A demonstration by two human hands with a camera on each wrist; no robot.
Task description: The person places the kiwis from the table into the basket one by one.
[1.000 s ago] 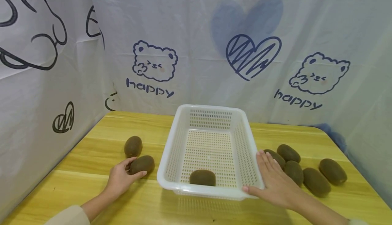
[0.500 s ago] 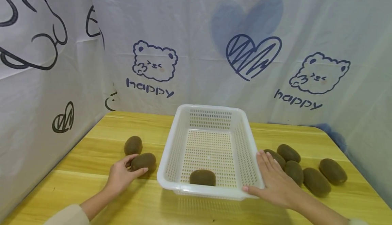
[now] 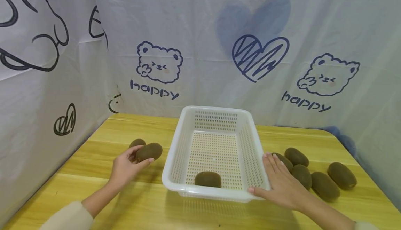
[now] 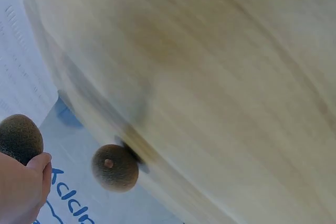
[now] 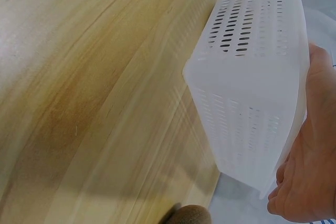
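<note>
My left hand [image 3: 125, 167] pinches a brown kiwi [image 3: 150, 151] between thumb and fingers, just above the table left of the white basket [image 3: 216, 190]. The left wrist view shows this held kiwi [image 4: 18, 139] at its left edge. Partly hidden behind it, another kiwi [image 3: 137, 142] lies on the table. One kiwi [image 3: 208, 179] lies inside the perforated basket against its near wall. With fingers extended, my right hand [image 3: 283, 190] rests on the basket's right rim near the front corner. Seen from the right wrist, the hand [image 5: 310, 166] touches the rim from above.
Several kiwis [image 3: 325, 186] lie on the table right of the basket, one partly hidden by my right hand. The yellow wood-grain table [image 3: 175, 216] ends at a white printed cloth [image 3: 206, 84] behind and at the sides.
My left hand has lifted the kiwi off the table and moved it slightly up and away, now overlapping the other kiwi. The right hand and the basket have stayed nearly the same.
</note>
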